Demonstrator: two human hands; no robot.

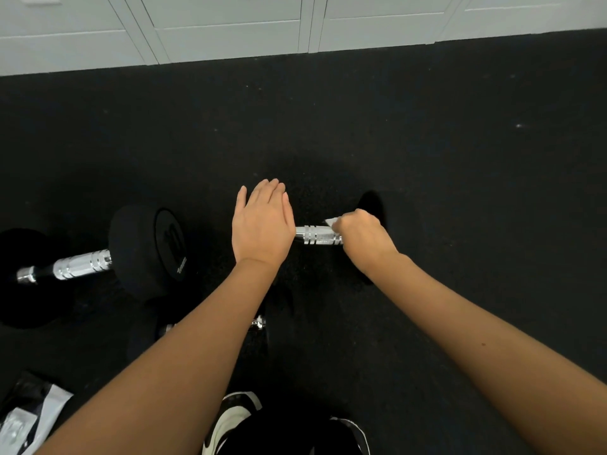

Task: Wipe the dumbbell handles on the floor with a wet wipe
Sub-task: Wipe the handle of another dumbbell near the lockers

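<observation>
Fingers of our right hand (363, 233) are curling around the wet wipe (331, 222) and pinching it against the chrome handle (317, 236) of the dumbbell we're working on, with just a white corner of the wipe poking out past the knuckles. Our left hand (262, 221) is lying flat with its fingers straight and pressed together, thumb a bit apart, covering the left end of that same dumbbell, so we're not seeing the weight head under it. The right head (371, 205) is only peeking out as a dark shape behind our right hand, black on black.

Around us: a second dumbbell (98, 261) is sitting on the floor (460, 192) to the left, well apart from our hands, with big round black heads and a shiny ribbed handle. A third one (259, 323) is mostly hiding under our left forearm, just a bit of chrome showing. A crinkly silver and white wipes pack (29, 412) is lying at the bottom left corner, and our black and white shoes (230, 421) are showing at the bottom edge.

Room-wise, the black rubber floor is stretching wide open ahead and off to the right, up to a row of pale cabinets (230, 27) along the top.

The handle itself is looking bright silver, with grooved rings, lying level on the floor between our two hands.
</observation>
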